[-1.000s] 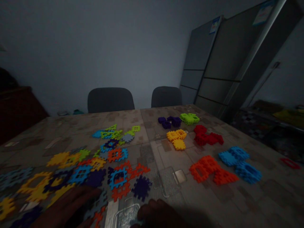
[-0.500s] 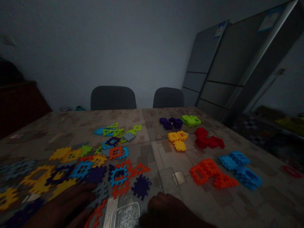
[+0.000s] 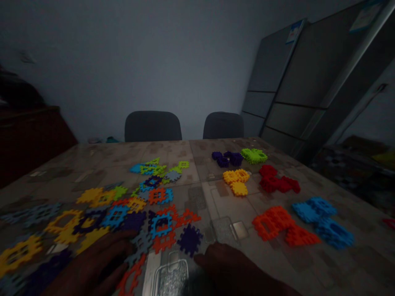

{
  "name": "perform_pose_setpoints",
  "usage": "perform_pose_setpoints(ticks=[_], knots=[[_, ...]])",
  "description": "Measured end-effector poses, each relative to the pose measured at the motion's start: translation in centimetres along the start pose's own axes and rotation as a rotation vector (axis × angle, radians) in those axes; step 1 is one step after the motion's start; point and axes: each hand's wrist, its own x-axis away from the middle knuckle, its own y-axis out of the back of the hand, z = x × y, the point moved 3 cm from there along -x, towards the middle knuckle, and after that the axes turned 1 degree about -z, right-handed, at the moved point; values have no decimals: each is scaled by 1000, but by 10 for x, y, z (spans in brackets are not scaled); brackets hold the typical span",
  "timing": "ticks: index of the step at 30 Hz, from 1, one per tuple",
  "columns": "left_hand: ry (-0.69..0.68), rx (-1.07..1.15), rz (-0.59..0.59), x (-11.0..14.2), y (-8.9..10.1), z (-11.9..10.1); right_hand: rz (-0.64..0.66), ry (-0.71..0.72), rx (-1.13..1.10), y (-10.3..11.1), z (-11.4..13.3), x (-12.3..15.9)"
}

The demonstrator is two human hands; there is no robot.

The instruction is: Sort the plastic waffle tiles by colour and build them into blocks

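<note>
My left hand (image 3: pixel 98 261) lies low over the near left of the table, fingers stretched and apart from the thumb. Its fingertips reach the edge of a grey toothed plastic piece (image 3: pixel 142 243). An orange piece (image 3: pixel 133 276) lies just beside the thumb. My right hand (image 3: pixel 226 265) rests on the table with its fingers curled in. One of its digits points at the near corner of a dark purple square piece (image 3: pixel 190 239); whether they touch is hard to tell. What the curled fingers may hold is hidden.
Mixed interlocking pieces spread across the left, such as a blue frame (image 3: pixel 161 225). On the right stand colour groups: orange (image 3: pixel 274 222), blue (image 3: pixel 335 232), red (image 3: pixel 271 181), yellow (image 3: pixel 239 188), purple (image 3: pixel 223 161) and green (image 3: pixel 254 155). Two chairs (image 3: pixel 153 125) stand behind the table.
The whole view has swung slightly left, so things sit further right in it. A digit of my right hand now pokes out toward the purple square. My left hand stays by the grey piece.
</note>
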Motion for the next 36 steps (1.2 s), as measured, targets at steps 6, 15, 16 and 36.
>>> perform_pose_setpoints(ticks=[6,15,16,36], knots=[[20,49,5,-19,26,-17,-95,-123,-170,31,-23,34],[175,244,-19,-23,37,-29,-38,-267,-18,29,-45,53],[199,282,-12,-25,38,-34,-30,-278,-16,30,-44,49],[-117,478,190,-83,23,-134,-145,-307,-120,59,-54,21]])
